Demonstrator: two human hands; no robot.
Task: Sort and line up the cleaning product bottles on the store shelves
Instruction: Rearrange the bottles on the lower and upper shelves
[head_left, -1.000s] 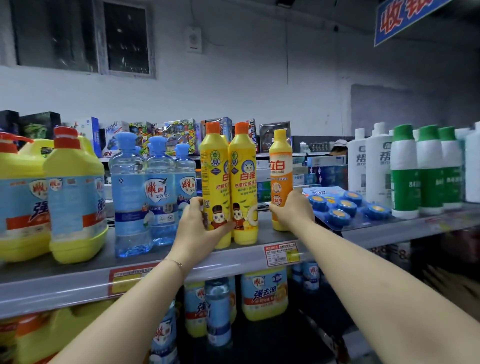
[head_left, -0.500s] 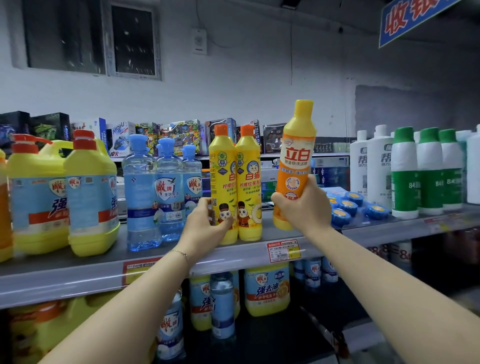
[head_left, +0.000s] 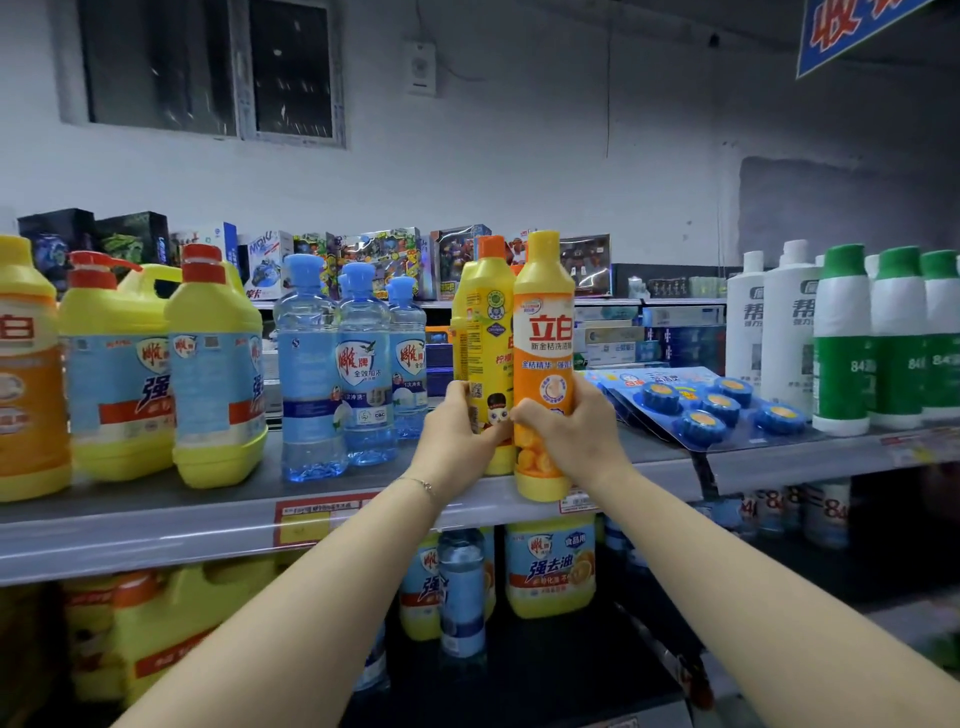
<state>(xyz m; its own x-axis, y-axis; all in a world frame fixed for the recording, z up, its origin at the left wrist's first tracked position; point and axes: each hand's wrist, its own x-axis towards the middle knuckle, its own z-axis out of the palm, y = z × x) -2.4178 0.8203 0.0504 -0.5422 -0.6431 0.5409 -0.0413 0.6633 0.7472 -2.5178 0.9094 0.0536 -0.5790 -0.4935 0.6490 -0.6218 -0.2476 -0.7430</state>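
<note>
We see an orange dish-soap bottle (head_left: 543, 364) gripped low by the right hand (head_left: 574, 436) at the shelf (head_left: 208, 519) front edge, touching a yellow bottle (head_left: 480, 353) the left hand (head_left: 457, 441) clasps. We judge placing is underway (base looks barely seated); next, slide it back level.

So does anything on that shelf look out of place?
Yes. The orange bottle in the right hand juts over the shelf edge, ahead of the yellow bottle held by the left hand. The blue pack lies flat among upright bottles.
</note>
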